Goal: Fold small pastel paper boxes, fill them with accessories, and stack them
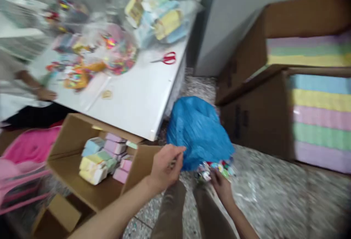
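The blue plastic bag [199, 131] lies bunched on a speckled grey floor [271, 191] and serves as the landmark. At its near edge, on the floor, is a small heap of shiny multicoloured pieces [226, 169]. The right hand [221, 184] has its fingertips at that heap; blur hides whether they grip any of it. The left hand [167, 164] is at the bag's near left edge, fingers curled inward; I cannot tell whether anything is pinched in it.

Left of the bag and beyond it stands a white bench [145, 96], its corner close by. On it are red-handled scissors [169, 58], clear bags of bright pieces [120, 54] and, at the far end, a clear bag of pastel cartons [164, 21]. Farther left of the bag, a co-worker's hand [46, 94] is by the bench edge. Nearer and left of the bag, an open cardboard box [64, 166] contains small pastel cartons [93, 167], with a pink chair [33, 145] past it. Right of the bag, two large boxes [255, 122] hold layered pastel stacks [320, 118], beside a grey wall [238, 16].
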`<state>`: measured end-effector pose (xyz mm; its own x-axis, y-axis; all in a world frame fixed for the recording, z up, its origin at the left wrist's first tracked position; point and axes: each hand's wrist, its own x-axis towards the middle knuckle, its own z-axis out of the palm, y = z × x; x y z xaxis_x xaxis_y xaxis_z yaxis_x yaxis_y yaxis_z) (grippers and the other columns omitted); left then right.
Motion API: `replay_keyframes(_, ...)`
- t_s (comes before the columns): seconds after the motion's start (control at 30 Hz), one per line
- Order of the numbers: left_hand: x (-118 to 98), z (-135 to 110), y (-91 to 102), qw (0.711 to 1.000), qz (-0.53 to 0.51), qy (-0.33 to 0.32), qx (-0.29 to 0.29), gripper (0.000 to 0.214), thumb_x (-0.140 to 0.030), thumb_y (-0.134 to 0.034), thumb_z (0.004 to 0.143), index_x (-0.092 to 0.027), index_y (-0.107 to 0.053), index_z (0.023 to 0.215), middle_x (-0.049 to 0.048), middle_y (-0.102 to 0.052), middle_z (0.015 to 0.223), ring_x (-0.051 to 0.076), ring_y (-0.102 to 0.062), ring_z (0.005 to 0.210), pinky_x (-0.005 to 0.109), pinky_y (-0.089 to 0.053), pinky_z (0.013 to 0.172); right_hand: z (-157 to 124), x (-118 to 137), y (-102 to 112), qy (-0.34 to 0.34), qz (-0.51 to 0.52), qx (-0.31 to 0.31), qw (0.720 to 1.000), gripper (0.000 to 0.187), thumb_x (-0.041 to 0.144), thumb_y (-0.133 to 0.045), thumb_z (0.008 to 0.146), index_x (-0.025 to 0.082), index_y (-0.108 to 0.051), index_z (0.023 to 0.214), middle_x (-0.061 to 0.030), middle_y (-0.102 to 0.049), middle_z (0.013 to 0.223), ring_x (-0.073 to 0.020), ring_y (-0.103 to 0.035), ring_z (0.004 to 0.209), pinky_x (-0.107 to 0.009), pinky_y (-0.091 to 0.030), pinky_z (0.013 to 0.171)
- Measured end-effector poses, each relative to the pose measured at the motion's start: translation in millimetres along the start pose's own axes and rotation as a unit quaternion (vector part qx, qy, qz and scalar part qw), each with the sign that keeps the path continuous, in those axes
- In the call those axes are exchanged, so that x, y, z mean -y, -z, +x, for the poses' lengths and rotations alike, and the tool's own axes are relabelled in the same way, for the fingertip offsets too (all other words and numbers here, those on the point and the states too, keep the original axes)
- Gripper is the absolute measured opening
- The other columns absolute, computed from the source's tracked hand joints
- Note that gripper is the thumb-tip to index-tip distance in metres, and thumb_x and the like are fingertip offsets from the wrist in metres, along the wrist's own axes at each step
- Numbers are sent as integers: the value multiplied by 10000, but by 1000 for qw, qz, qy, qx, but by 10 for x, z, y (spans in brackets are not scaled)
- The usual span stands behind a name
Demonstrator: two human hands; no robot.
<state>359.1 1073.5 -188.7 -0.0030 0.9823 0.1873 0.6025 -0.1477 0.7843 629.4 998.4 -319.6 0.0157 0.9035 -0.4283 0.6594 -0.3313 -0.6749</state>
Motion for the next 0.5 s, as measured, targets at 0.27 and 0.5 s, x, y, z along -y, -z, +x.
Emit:
replay_keyframes(0.27, 331, -402, -1700, 934, 178, 266, 156, 952, -393, -832, 642, -166, -426, 1473, 267, -258, 1586, 496, -218, 1462, 717, -181, 1125, 1238, 5, -163, 66, -38, -9, 997, 168, 214, -453, 766, 194, -603, 840, -110, -693, 808, -261, -647, 805, -375, -526, 782)
replay_keyframes(0.5, 904, -115, -1834, 937, -38, 340, 62, 210, -234, -518, 839, -157, -696, 919, 116, -687, 1008, 269, -621, 1050, 403, -459, 992, 1833, -41, -79, 113, -43, 18, 993, 328, 227, -448, 867, 130, -618, 1130, -200, -655, 1207, -319, -569, 1165, -490, -431, 1043)
